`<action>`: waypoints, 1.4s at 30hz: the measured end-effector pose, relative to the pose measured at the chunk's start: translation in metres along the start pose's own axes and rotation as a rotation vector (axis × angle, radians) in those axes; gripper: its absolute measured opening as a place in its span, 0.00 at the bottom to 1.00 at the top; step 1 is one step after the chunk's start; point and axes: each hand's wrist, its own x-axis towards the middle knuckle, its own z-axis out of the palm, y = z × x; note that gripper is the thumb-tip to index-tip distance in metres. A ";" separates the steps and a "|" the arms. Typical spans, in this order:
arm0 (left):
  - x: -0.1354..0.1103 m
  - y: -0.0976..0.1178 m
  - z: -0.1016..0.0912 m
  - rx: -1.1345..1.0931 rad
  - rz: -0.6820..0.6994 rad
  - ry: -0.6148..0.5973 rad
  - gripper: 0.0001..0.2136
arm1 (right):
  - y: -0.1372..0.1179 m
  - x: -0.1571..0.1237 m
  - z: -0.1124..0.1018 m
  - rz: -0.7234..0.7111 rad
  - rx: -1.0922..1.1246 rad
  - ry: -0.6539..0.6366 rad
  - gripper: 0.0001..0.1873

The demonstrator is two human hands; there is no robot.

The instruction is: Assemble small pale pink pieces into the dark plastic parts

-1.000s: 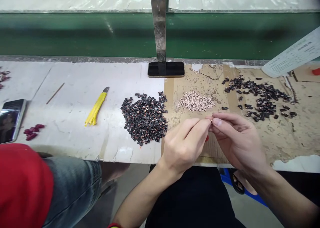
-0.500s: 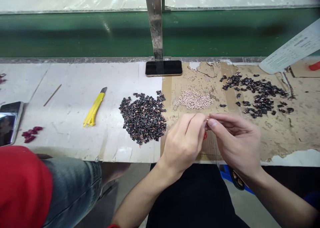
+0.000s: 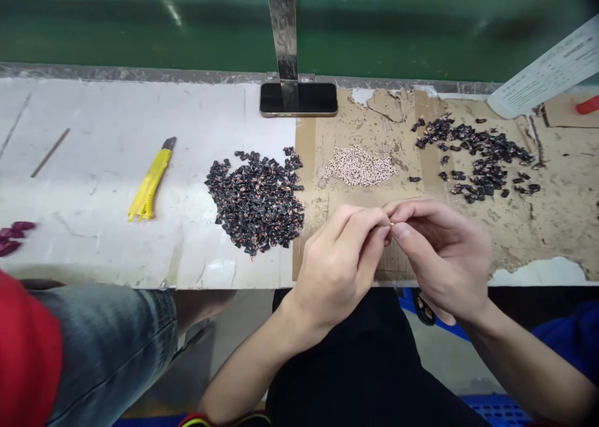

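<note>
My left hand (image 3: 337,258) and my right hand (image 3: 447,258) meet at the fingertips above the front edge of the cardboard. Both are closed in a pinch, thumb against fingers. A tiny pale speck (image 3: 392,223) shows where the fingertips come together; it is too small to name. Just beyond lies a small heap of tiny pinkish-beige pieces (image 3: 360,166). To the left of my left hand is a large pile of small black pieces with coppery ends (image 3: 257,202). Past my right hand, larger black pieces (image 3: 486,158) are scattered over the cardboard.
A phone (image 3: 298,99) lies at the foot of a metal post (image 3: 283,34). Farther left are a yellow box cutter (image 3: 152,180), a thin brown stick (image 3: 50,153) and dark red pieces (image 3: 14,236). A translucent printed container (image 3: 547,71) leans in at right. Someone in denim (image 3: 112,346) sits at left.
The view has tilted down and shifted slightly, so the bench sits higher in the picture. My hands stay together in a pinch, and the red spot seen below them is hidden now.
</note>
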 end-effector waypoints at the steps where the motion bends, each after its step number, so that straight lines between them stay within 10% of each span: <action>1: -0.001 0.001 -0.001 -0.018 -0.019 0.001 0.04 | 0.001 -0.002 -0.002 -0.010 -0.025 -0.008 0.05; 13: -0.020 -0.010 -0.023 -0.347 -0.473 0.157 0.14 | 0.032 -0.018 -0.041 -0.227 -0.754 -0.131 0.06; 23: -0.020 -0.009 -0.023 -0.370 -0.502 0.202 0.08 | 0.036 -0.015 -0.039 -0.343 -0.877 -0.166 0.07; 36: -0.010 0.004 -0.005 -0.793 -0.699 -0.057 0.05 | -0.006 -0.017 -0.021 0.142 -0.059 -0.022 0.04; 42: -0.009 0.007 -0.005 -0.842 -0.689 -0.069 0.06 | -0.014 -0.018 -0.013 0.170 -0.074 0.040 0.03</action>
